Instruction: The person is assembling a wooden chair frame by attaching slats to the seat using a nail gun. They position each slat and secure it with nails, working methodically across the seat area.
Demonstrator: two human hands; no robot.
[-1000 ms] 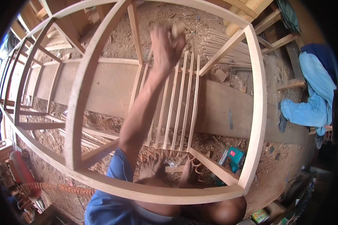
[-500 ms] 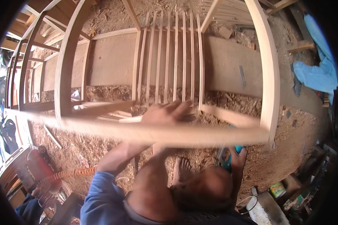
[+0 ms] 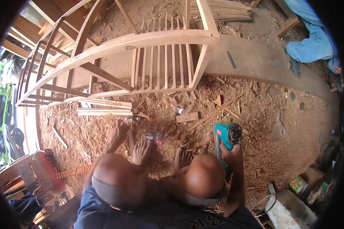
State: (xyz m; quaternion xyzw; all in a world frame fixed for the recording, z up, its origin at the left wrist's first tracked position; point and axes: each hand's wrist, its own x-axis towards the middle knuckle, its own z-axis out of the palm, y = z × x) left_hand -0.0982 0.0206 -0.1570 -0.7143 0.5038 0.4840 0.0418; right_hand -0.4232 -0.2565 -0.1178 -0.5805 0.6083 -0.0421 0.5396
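My right hand [image 3: 232,154] is wrapped round the handle of a teal nail gun [image 3: 228,133], held just right of my right knee. Ahead of my left knee, my left hand [image 3: 119,129] is low, its fingers curled by a small dark metal piece [image 3: 133,118]; what they hold, if anything, I cannot make out. A slatted wooden frame [image 3: 156,38] stands beyond my hands, apart from both. Between my feet and the frame lie a blurred coiled hose [image 3: 156,126] and a small dark box with a red end [image 3: 154,137].
Wood shavings and offcuts cover the floor, with a stack of strips [image 3: 105,107] near the frame. A red compressor tank [image 3: 49,173] with an orange coiled hose [image 3: 70,173] is at left. Blue cloth [image 3: 309,45] shows at far right, a pale block [image 3: 290,210] at lower right.
The wooden frame has tilted away and shifted left, and my left hand has left it, dropping toward the floor. The nail gun in my right hand is now in plain view.
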